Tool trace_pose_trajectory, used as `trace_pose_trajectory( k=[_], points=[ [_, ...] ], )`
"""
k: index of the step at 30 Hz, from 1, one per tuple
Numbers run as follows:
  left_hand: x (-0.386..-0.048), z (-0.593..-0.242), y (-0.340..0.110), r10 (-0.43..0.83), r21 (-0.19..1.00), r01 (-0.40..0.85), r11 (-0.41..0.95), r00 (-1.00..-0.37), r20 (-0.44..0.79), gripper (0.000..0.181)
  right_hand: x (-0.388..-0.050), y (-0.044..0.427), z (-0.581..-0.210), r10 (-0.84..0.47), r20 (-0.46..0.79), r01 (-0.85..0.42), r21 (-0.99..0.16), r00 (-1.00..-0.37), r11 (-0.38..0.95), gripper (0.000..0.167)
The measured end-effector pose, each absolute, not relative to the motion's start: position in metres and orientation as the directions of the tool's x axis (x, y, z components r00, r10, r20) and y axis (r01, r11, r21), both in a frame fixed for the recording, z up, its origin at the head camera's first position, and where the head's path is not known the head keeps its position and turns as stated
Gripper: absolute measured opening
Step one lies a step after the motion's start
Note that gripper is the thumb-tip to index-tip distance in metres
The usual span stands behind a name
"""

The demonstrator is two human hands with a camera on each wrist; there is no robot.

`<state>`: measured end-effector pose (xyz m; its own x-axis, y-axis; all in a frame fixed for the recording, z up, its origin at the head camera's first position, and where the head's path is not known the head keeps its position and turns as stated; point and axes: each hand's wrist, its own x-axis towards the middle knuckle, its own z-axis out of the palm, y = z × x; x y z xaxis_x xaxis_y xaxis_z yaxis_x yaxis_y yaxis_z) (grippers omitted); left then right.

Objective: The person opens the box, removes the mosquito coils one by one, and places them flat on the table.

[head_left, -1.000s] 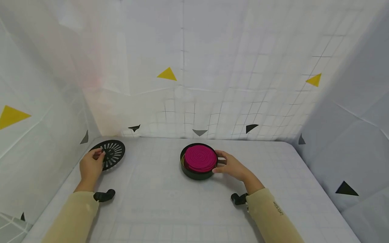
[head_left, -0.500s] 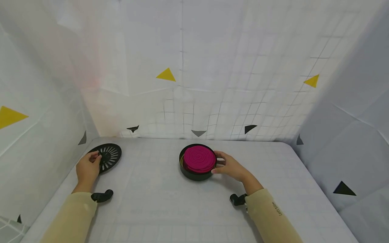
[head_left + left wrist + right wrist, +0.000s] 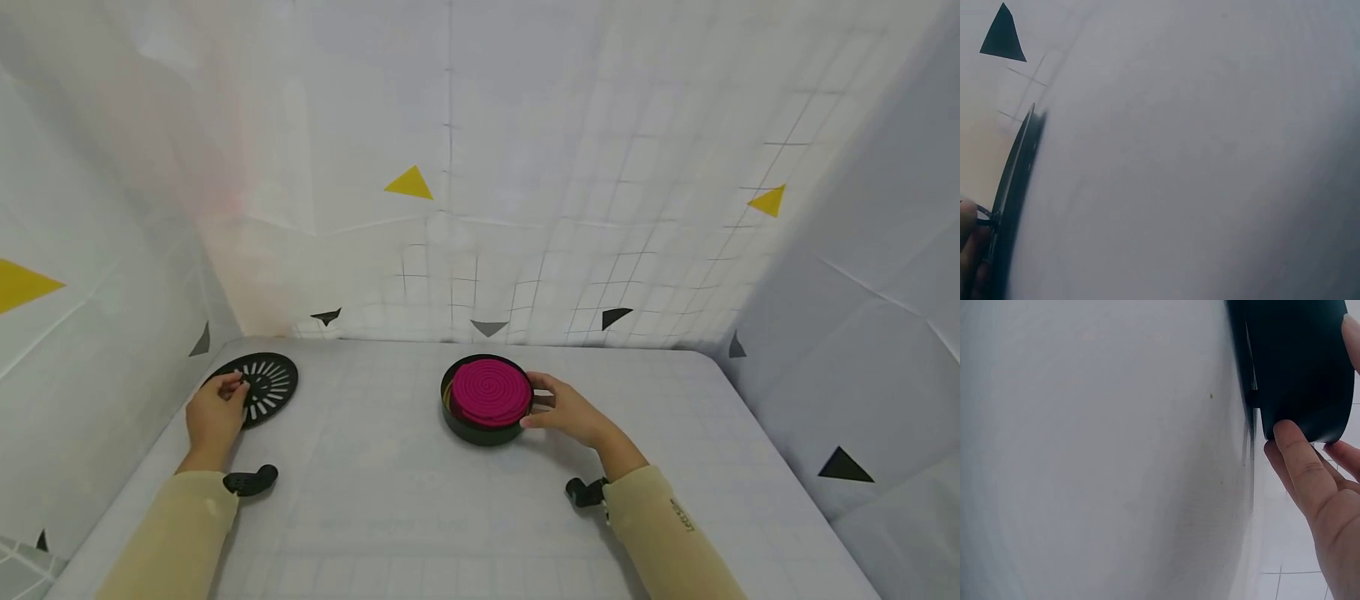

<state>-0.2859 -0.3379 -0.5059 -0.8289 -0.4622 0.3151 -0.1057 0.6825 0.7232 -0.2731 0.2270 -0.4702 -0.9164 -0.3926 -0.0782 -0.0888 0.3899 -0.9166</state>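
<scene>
At the left of the table in the head view lies a round black slotted lid (image 3: 272, 385), on or very near the surface. My left hand (image 3: 214, 417) pinches a small ring (image 3: 984, 214) at its middle between thumb and fingers; the left wrist view shows the lid edge-on. Near the table's centre stands a round dark tin (image 3: 480, 433). Inside it sits a stack of magenta spiral mosquito coils (image 3: 491, 392), with a thin yellowish edge showing at the left. My right hand (image 3: 573, 414) holds the tin's right side, thumb in front and fingers behind.
The white-covered table (image 3: 375, 500) meets a white back wall (image 3: 525, 167) marked with grid lines and triangles. White side walls (image 3: 885, 333) close in the left and right. A black wrist camera (image 3: 251, 481) sits at the left sleeve, another wrist camera (image 3: 587, 492) at the right.
My left hand has brought the slotted lid slightly left and down toward the table, most of it in the first half second. The right hand and the tin have stayed in place.
</scene>
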Motion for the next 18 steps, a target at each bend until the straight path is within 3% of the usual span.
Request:
trace_pose_trajectory(
  k=[18],
  points=[
    [-0.2867, -0.5067, -0.3381, -0.471, 0.732, -0.138, 0.668, -0.84, 0.271, 0.03, -0.2729, 0.2279, -0.4714, -0.392, -0.075, -0.091, -0.917, -0.917, 0.388, 0.09]
  ],
)
